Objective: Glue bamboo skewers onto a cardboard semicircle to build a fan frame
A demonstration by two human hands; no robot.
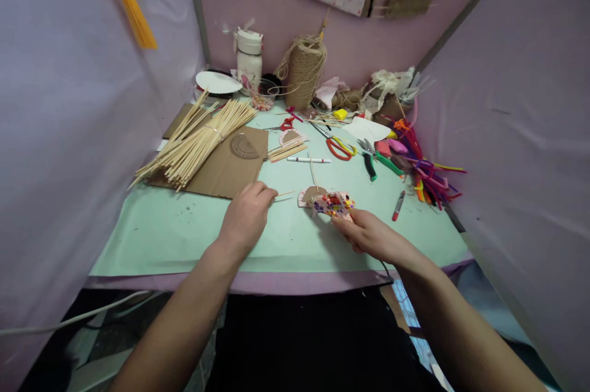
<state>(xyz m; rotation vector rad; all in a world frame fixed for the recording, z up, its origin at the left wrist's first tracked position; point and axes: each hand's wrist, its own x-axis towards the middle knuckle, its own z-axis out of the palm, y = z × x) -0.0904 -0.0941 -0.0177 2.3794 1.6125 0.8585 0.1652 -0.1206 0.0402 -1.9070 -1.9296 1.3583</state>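
My left hand (249, 211) is closed, pinching a thin wooden stick (286, 193) that points right above the table. In my right hand (362, 231) is a glue gun (334, 203) covered with colourful stickers, its dark cord (386, 269) running down over the table's front edge. The gun's front end is over a small cardboard half-circle (314, 193) with a pale scalloped rim and partly hides it. Another stick (312, 168) stands out from the half-circle toward the back. A white marker (308, 160) lies just behind.
At left, a bundle of sticks (207, 137) and a protractor (244, 146) rest on cardboard (216, 180). Scissors (338, 147), cutting pliers (382, 158) and pipe cleaners (428, 177) lie at right. A bottle (249, 60) and twine spool (304, 72) stand behind.
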